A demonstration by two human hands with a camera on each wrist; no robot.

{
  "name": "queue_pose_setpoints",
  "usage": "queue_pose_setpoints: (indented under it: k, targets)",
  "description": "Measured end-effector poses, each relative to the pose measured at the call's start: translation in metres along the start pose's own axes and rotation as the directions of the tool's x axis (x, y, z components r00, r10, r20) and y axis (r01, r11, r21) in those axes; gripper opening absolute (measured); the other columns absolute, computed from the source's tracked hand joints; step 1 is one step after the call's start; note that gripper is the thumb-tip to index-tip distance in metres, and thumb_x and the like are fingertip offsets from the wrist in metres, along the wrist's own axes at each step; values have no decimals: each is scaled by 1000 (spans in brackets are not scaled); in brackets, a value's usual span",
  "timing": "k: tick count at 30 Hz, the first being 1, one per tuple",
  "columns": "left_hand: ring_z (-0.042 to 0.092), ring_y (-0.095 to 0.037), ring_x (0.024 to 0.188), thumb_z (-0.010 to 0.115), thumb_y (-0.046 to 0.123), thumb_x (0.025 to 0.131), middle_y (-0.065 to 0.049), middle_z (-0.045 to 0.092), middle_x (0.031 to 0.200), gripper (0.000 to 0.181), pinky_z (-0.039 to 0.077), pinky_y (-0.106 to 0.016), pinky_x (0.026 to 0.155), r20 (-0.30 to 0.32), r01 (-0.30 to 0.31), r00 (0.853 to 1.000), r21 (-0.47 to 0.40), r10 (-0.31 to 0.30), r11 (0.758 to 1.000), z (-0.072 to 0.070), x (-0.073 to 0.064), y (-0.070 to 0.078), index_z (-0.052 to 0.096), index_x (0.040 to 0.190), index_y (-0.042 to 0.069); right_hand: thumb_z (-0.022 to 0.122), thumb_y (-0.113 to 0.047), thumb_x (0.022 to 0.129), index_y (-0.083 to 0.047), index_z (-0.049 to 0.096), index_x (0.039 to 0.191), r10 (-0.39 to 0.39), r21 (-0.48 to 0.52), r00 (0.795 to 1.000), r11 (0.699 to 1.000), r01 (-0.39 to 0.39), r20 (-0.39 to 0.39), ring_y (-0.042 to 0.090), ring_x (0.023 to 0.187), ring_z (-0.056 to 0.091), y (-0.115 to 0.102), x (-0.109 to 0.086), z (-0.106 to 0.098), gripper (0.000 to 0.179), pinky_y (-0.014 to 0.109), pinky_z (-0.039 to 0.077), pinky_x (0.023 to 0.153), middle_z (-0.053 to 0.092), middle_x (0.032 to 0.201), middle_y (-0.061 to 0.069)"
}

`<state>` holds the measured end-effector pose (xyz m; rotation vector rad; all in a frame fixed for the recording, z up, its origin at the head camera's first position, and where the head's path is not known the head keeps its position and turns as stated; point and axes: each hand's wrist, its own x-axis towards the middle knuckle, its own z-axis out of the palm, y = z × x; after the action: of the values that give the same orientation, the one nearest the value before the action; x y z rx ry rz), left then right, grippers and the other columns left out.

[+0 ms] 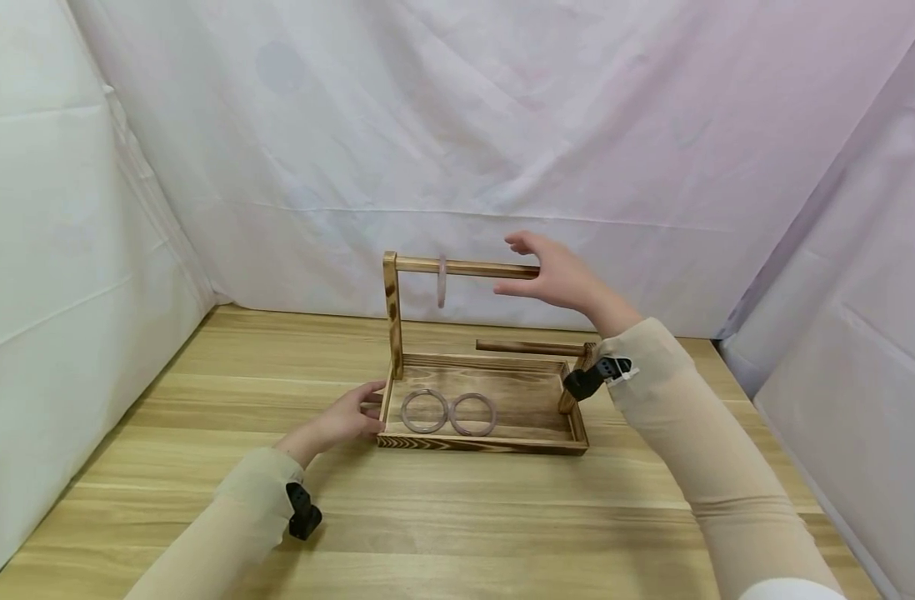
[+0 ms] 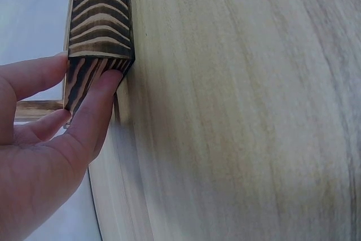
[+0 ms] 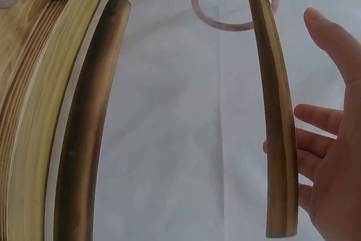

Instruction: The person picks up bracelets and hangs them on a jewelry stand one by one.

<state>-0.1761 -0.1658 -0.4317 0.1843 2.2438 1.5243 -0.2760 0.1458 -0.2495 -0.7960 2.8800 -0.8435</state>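
A wooden stand with a tray base has an upper rod and a lower rod. One pale translucent bangle hangs on the upper rod toward its post. Inside the tray, a left bangle and a right bangle lie side by side. My left hand holds the tray's left end, thumb and fingers on its front corner. My right hand is at the upper rod's free end, thumb and fingers spread apart with nothing between them.
The stand sits on a wood-grain table. A white cloth hangs behind it, with more cloth at both sides. The lower rod juts inward from a short post at the tray's right end, below my right forearm.
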Motion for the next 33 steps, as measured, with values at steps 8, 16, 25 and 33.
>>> queue_pose_setpoints:
  k: [8, 16, 25, 33]
  targets:
    - [47, -46, 119, 58, -5, 84, -36, 34, 138, 74, 54, -38, 83, 13, -22, 1000, 3, 22, 1000, 1, 0, -1, 16, 145, -9, 68, -54, 77, -18, 30, 146, 54, 21, 999, 998, -54, -6, 28, 136, 34, 15, -11, -8, 86, 51, 34, 106, 37, 147, 10]
    - [47, -47, 119, 57, -7, 84, -37, 34, 137, 74, 55, -37, 81, 19, -26, 999, -26, 27, 999, 1, 1, -1, 16, 145, -10, 69, -50, 78, -16, 30, 145, 83, 49, 996, 996, -81, -39, 31, 136, 33, 31, -24, -14, 85, 52, 34, 105, 36, 147, 12]
    - [49, -46, 117, 55, -10, 82, -36, 34, 137, 72, 55, -37, 80, 7, -20, 1000, -50, 20, 999, 1, 3, -3, 19, 144, -8, 70, -47, 79, -12, 30, 146, 90, 29, 994, 996, -89, -60, 30, 136, 32, 42, -34, -18, 85, 53, 30, 107, 36, 147, 12]
    - [48, -46, 118, 56, -9, 82, -36, 34, 137, 72, 55, -36, 82, 5, -20, 1000, -29, 21, 999, 2, 2, -3, 19, 144, -8, 70, -43, 81, -9, 30, 145, 86, 17, 994, 996, -85, -64, 33, 135, 32, 54, -43, -19, 83, 55, 28, 108, 36, 147, 14]
